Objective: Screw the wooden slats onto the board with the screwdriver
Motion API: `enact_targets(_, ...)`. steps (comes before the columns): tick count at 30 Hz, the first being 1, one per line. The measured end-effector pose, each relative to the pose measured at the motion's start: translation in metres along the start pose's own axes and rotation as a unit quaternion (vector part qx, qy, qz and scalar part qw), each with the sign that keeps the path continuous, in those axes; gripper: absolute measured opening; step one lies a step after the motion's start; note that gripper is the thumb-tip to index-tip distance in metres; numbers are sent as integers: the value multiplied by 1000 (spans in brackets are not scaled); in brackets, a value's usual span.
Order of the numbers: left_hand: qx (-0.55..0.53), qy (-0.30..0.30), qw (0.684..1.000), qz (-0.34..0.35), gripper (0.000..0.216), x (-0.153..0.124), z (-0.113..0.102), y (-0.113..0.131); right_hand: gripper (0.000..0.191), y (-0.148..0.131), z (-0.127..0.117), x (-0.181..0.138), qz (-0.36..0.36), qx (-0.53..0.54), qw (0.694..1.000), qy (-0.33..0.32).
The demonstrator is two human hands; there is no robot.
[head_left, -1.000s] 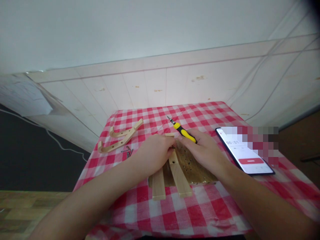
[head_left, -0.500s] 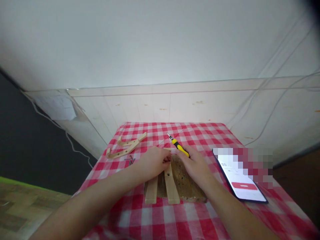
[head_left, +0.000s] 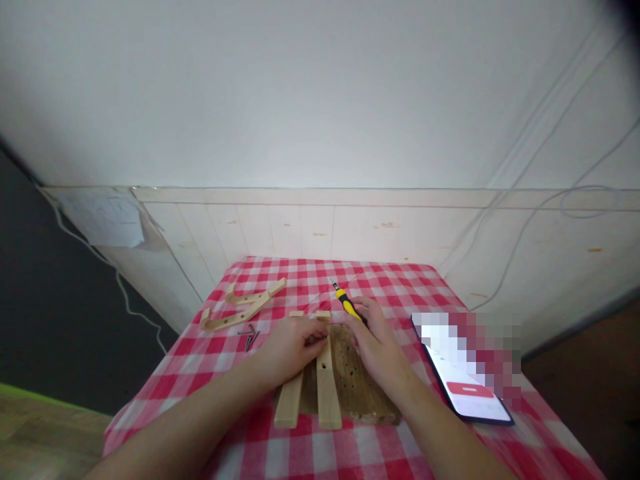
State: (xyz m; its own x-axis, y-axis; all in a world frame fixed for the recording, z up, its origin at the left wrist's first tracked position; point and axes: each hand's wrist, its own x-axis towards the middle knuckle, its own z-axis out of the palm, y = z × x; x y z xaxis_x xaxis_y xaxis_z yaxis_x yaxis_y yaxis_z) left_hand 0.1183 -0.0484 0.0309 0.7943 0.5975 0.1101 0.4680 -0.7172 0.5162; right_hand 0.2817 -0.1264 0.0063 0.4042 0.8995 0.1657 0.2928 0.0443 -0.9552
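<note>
My left hand rests curled on two pale wooden slats that lie across a dark perforated wooden board, its fingertips pinched at the right slat. My right hand lies on the board beside it and grips a yellow-and-black screwdriver, whose tip points away toward the wall. What sits between the left fingertips is hidden.
A red-and-white checked cloth covers the small table. Two curved wooden hook pieces and a few dark screws lie at the left. A phone with a lit screen lies at the right. A white panelled wall stands behind.
The view has tilted up and back, so the table sits lower in frame. Both hands stay on the slats and board, with the screwdriver still held in the right.
</note>
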Motion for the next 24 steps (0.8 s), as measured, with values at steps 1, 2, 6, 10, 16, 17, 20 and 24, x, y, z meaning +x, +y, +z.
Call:
enact_targets(1,0,4,1000,0,14,-1,0,1,42,0,-1,0,-1,-1,1000,-7)
enact_targets(2,0,7,1000,0,14,-2,0,1,42,-1,-2,-1,-4,-5,1000,-14)
enact_targets(6,8,-4,1000,-4,17,-6,-1,3,40,-17,-19,-6,2,-9,1000,-19)
enact_targets(10,20,8,1000,-2,17,-6,3,0,34,-45,-45,-17,7,-31,999,-41)
enact_targets(16,0,26,999,-20,16,-5,9,-5,22,-98,-60,-21,-76,-256,954,-138)
enact_targets(17,-2,24,999,-20,16,-4,9,-5,24,-107,-59,-17,-93,-290,939,-162)
enact_targets(20,-1,19,1000,-12,16,-4,8,-6,29,-127,-55,-2,-137,-363,900,-199)
enact_targets(24,-33,18,999,0,16,-4,8,-8,28,-135,-50,17,-165,-395,879,-211)
